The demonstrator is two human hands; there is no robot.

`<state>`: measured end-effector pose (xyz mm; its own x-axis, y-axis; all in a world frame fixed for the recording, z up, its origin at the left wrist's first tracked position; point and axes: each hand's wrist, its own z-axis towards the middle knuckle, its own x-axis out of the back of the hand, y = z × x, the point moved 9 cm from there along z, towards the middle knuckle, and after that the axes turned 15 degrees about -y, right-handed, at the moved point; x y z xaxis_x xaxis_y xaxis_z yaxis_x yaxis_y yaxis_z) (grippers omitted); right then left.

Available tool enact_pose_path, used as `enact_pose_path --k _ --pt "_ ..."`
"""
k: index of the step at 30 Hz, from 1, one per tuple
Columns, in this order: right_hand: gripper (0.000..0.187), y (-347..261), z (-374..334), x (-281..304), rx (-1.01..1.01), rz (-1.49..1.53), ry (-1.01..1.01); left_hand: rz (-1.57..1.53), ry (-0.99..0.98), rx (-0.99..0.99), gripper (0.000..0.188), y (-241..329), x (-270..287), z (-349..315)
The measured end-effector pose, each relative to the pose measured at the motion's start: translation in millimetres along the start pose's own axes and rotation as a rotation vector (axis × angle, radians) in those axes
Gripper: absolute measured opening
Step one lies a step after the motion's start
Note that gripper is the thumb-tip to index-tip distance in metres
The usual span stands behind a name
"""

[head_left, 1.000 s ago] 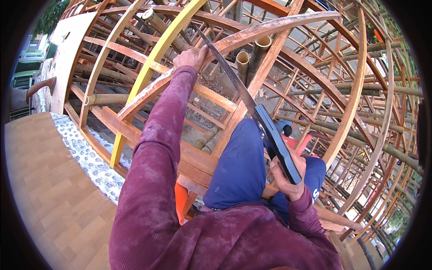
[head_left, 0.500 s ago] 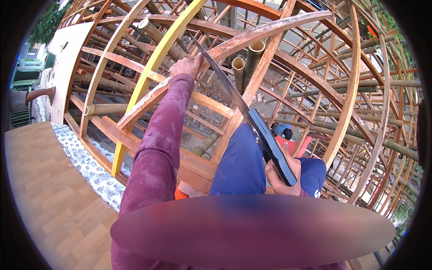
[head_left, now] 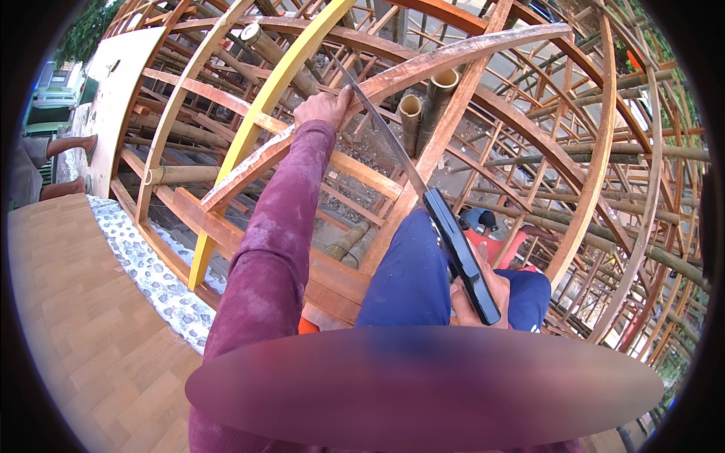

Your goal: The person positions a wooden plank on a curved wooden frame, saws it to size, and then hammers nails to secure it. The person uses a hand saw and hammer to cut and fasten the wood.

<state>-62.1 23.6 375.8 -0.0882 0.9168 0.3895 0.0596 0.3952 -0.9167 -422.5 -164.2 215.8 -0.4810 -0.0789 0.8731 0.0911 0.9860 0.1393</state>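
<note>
A loose wooden beam (head_left: 445,57) slants across the timber frame, rough and whitish along its top. My left hand (head_left: 323,107) is closed around it near the middle. In my right hand (head_left: 495,291) is a handsaw (head_left: 393,143), gripped by its black handle. The saw blade points up and to the left, and its far part lies against the beam just right of my left fingers. Whether the teeth have cut into the wood cannot be made out. Some fingers of my right hand are hidden behind the handle.
A yellow-painted beam (head_left: 264,106) crosses on the left. Bamboo poles (head_left: 410,121) stand beyond the beam, amid open framework with gaps down to the ground. Another person in red (head_left: 498,245) is below right; someone's hands touch the pale board (head_left: 124,90) at far left. Tan flooring (head_left: 83,302) lies lower left.
The saw has slid slightly down toward me with my right hand. The whole view has shifted a little. At far left, more of the other person's arms shows.
</note>
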Motion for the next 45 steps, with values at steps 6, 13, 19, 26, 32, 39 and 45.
enact_pose_path --k 6,13,19,26,32,39,45 --pt "0.065 26.8 130.0 -5.6 0.141 0.122 0.094 0.001 0.006 -0.057 0.080 29.0 0.8 16.3" --pt "0.068 0.8 -28.0 2.0 -0.065 0.041 -0.005 -0.001 0.009 -0.022 0.079 6.3 4.3 0.8" --pt "0.061 49.6 123.5 -7.9 0.017 0.182 0.042 -0.030 0.017 -0.030 0.075 25.7 10.2 2.0" --pt "0.064 17.4 41.2 -6.2 -0.005 0.125 0.011 -0.021 -0.035 -0.053 0.074 17.3 6.7 2.0" --pt "0.064 17.3 46.2 -10.9 -0.018 0.071 -0.021 -0.021 -0.036 0.004 0.077 4.2 5.4 -4.6" --pt "0.065 27.2 136.8 -15.5 0.102 0.131 0.058 -0.036 -0.004 -0.067 0.075 22.1 4.8 9.9" --pt "0.063 8.3 -15.3 -1.3 -0.094 0.074 -0.004 -0.038 -0.015 -0.029 0.075 4.5 1.2 1.6"
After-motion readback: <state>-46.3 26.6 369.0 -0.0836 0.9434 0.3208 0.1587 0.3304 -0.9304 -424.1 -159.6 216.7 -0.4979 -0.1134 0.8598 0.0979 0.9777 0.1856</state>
